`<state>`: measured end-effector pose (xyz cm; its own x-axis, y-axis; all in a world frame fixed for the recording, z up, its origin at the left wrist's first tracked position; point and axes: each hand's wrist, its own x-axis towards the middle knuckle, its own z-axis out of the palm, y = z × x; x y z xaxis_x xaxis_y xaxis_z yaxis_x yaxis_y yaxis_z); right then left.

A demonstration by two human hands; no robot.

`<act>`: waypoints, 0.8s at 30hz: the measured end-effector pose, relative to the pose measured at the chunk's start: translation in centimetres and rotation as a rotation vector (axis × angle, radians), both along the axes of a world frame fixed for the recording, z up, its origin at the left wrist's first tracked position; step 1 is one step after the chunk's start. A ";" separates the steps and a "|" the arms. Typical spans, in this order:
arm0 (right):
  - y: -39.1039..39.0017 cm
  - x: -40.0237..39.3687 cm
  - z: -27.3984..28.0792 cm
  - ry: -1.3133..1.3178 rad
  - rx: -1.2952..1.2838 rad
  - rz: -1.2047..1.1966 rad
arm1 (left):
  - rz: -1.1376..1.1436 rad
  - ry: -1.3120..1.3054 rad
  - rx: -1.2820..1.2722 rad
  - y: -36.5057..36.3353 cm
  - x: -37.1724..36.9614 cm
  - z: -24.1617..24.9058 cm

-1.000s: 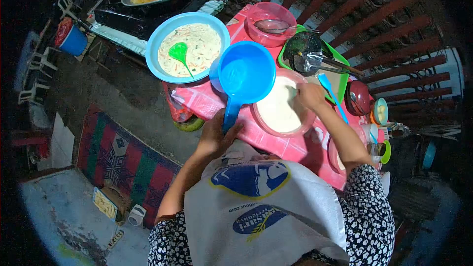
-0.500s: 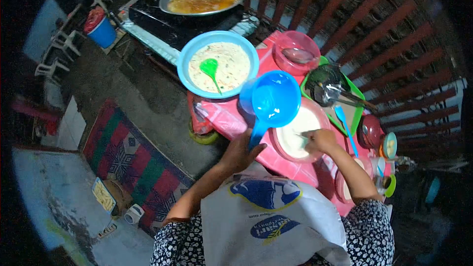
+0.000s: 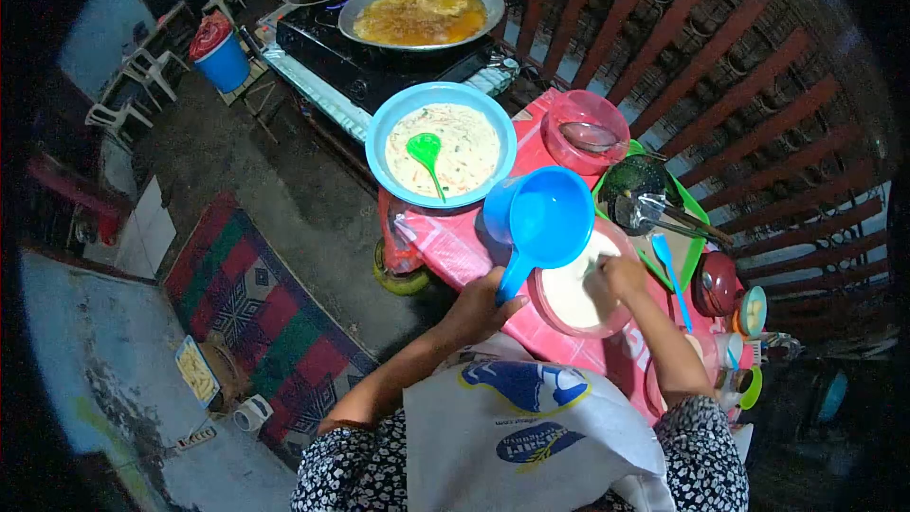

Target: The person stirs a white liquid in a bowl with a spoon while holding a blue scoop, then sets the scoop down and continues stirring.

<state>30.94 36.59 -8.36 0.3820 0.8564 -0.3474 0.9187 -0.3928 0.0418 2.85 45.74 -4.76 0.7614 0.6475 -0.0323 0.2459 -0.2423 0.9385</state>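
My left hand (image 3: 485, 305) is closed round the handle of a blue dipper (image 3: 550, 220), which is tilted over the left part of a pink bowl (image 3: 621, 324). Pale, creamy liquid (image 3: 574, 290) lies in that bowl. At its right side my right hand (image 3: 621, 277) has its fingers bent down at the liquid; whatever they hold is hidden. Beyond the dipper stands a light blue basin (image 3: 379, 154) of batter with orange and green bits, and a green ladle (image 3: 425, 149) rests in it.
Two pans, one with bubbling oil and food (image 3: 427, 14), sit on a black stove (image 3: 379, 71). A green tray (image 3: 697, 267) with utensils, a pink container (image 3: 586, 128) and a dark red bowl (image 3: 715, 283) stand to the right. Wooden slats (image 3: 654, 19) line the back.
The whole view has shifted, so the table and stove appear lower and slightly further right. Both hands remain at the pink bowl, and my left hand still has the dipper.
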 end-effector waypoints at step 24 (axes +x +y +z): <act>-0.1 0.5 2.1 0.035 -0.052 0.033 | 0.042 0.024 0.027 0.0 0.1 0.2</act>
